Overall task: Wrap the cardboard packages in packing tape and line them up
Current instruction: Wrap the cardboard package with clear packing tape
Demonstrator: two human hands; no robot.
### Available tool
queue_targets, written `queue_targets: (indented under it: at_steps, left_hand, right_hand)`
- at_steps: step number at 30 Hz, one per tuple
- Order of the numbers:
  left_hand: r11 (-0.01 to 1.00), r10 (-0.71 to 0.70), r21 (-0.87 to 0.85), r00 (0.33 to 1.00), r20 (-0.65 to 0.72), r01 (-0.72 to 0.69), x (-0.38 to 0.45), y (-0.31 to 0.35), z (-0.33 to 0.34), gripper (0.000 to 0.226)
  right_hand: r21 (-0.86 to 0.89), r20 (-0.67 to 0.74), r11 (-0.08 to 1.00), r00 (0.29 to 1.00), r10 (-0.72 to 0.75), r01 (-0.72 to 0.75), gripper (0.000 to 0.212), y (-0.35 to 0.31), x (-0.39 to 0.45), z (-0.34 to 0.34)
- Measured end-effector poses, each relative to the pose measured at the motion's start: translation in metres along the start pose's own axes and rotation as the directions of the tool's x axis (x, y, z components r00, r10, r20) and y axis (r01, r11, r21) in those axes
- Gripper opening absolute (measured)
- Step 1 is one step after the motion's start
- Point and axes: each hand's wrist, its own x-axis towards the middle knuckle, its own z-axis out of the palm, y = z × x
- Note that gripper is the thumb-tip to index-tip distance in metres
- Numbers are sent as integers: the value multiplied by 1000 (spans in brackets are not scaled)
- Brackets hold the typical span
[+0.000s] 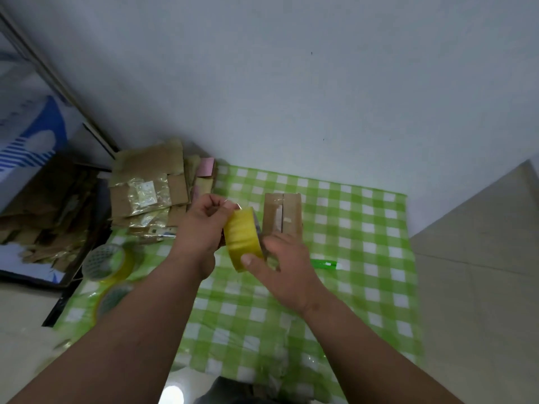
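Note:
A yellow roll of packing tape (243, 239) is held up above the green checked cloth (350, 258). My right hand (284, 266) grips the roll, thumb on its outer face and fingers curled behind. My left hand (204, 225) pinches at the top edge of the roll with curled fingers; the tape end itself is too small to make out. Just behind the roll a brown cardboard package (282, 212) lies flat on the cloth, with clear tape on its top.
A heap of cardboard packages (151, 188), some wrapped in shiny tape, lies at the cloth's far left corner. Two more tape rolls (109, 260) sit at the left edge. A green cutter (323, 263) lies right of my hands. A box of cardboard scraps (43, 217) stands at the left.

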Motion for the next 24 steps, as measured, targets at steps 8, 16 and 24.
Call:
queue_targets:
  at_steps: [8,16,24]
  left_hand:
    - [986,157,68,986,-56,-153,-23,5,17,22]
    - [994,94,-59,995,-14,-94,-33,14,30,26]
    - [978,-64,-202,995,-73,48,-37,-3,30,18]
  right_hand:
    - [123,-44,992,999,30,-25,31,-5,-18,-23]
    - [114,-106,982,981,165,-153,20,9,-41,-39]
    - [55,-83,943,940,331,-327,37,18,-51,-64]
